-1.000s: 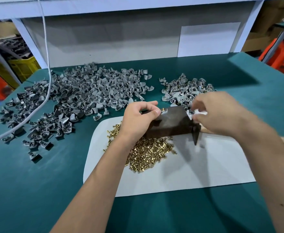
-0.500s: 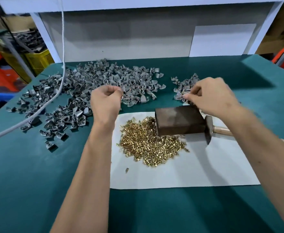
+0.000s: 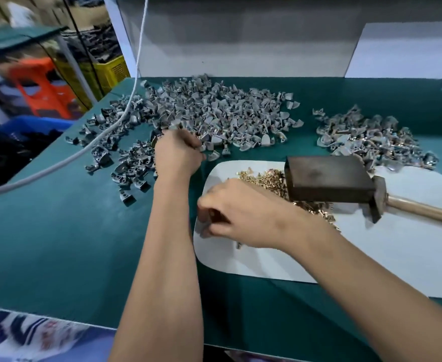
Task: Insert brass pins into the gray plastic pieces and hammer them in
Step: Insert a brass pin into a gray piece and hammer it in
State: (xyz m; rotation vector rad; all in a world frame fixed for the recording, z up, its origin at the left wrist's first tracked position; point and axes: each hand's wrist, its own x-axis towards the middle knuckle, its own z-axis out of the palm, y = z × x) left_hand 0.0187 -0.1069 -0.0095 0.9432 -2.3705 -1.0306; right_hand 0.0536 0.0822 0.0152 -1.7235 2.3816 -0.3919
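A wide heap of gray plastic pieces (image 3: pixel 214 113) covers the far green table. My left hand (image 3: pixel 178 152) is at the heap's near edge, its fingers curled down around a gray piece. Brass pins (image 3: pixel 264 178) lie heaped on a white sheet (image 3: pixel 397 257). Over the left part of that heap, my right hand (image 3: pixel 240 212) has thumb and fingers pinched together; whatever they hold is hidden. To the right of the pins stands a dark metal block (image 3: pixel 327 178), with a hammer (image 3: pixel 379 199) lying against it, handle pointing right.
A smaller heap of gray pieces (image 3: pixel 366 134) lies at the far right. A white cable (image 3: pixel 57 163) hangs down and crosses the table's left side. Crates and an orange stool (image 3: pixel 44 87) stand beyond the left edge. A gray wall closes the back.
My right hand has come from the small far-right heap across to the brass pins. My left hand stays at the large gray heap. The view has swung left.
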